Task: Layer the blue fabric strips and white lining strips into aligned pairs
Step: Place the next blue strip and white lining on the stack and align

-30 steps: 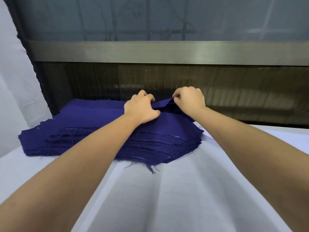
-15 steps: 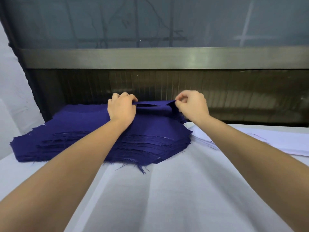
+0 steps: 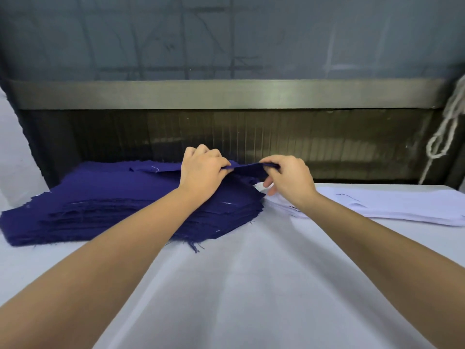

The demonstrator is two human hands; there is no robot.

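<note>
- A single blue strip (image 3: 247, 169) is pinched at its far edge by the left hand (image 3: 201, 172) and the right hand (image 3: 289, 181), with thumb and fingers curled on the cloth. It is judged to be lifted clear for pairing.
- The blue stack (image 3: 113, 197) is found left of centre on the white table cover (image 3: 251, 285): dark, woven, frayed at the edges.
- The white lining strips (image 3: 402, 207) are piled just beside it, on the right: thin, smooth and flat.

white lining strips (image 3: 402, 207): cut off right | rope (image 3: 451, 110): top cut off

Navy strips (image 3: 113, 197); lining (image 3: 402, 207) prob. white
</note>
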